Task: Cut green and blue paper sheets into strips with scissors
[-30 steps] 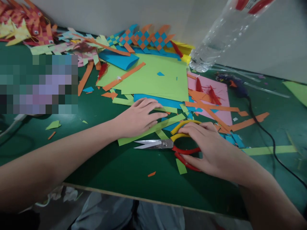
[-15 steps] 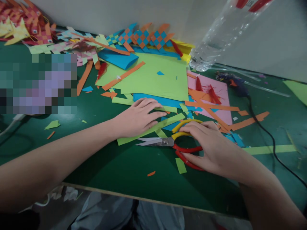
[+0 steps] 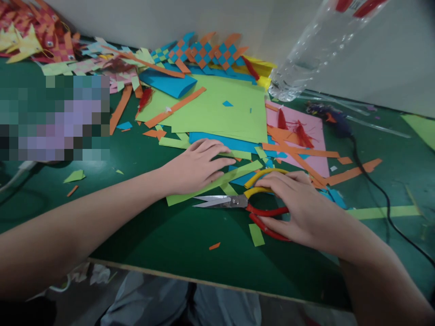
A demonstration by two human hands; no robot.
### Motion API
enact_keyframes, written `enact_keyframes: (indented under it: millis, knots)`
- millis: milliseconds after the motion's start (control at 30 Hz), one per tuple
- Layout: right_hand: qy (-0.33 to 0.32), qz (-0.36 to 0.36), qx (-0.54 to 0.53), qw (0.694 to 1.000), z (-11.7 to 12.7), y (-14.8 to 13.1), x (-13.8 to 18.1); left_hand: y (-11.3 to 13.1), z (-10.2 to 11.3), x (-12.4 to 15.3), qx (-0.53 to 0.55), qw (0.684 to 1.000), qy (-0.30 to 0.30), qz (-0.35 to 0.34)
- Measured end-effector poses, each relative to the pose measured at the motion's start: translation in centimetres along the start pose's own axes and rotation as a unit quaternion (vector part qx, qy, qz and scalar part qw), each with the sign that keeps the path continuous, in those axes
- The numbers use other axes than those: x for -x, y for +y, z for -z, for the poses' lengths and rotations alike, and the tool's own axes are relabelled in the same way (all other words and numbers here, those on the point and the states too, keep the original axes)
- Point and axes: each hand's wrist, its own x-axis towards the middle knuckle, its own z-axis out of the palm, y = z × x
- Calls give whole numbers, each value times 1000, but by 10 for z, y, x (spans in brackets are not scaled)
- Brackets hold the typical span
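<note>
My right hand [image 3: 295, 203] grips a pair of scissors [image 3: 238, 201] with one yellow and one red handle. The blades are slightly apart and point left, low over the green table. My left hand [image 3: 197, 167] rests palm down with fingers spread, holding nothing, on a light green paper strip [image 3: 243, 171] and nearby scraps. Just beyond it lie a stack of light green sheets [image 3: 220, 108] and a blue sheet [image 3: 217, 140]. A small green scrap [image 3: 257, 234] sits under the scissors' red handle.
Woven paper fish [image 3: 204, 52] stand along the wall, more [image 3: 37, 36] at far left. A plastic bottle [image 3: 306, 54], a glue gun [image 3: 331, 118] with a black cord and a pink sheet [image 3: 317, 149] with red tassels lie right. A blurred-out object [image 3: 64, 122] is left.
Both hands stay where they were. The scissors have shifted a touch to the right, hardly more than a few pixels.
</note>
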Motion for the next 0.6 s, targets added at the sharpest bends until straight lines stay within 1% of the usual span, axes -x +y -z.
enact_keyframes:
  millis: [200,400,600]
  knots:
    - [-4,-4,-9,1000,0,0,1,0,1,0,1,1000,-2,2]
    - [-6,-22,-28,999,-1,0,0,9,7,4,-16,1000,9,12]
    - [-15,-39,-39,998,2,1,2,7,4,5,-31,999,-5,8]
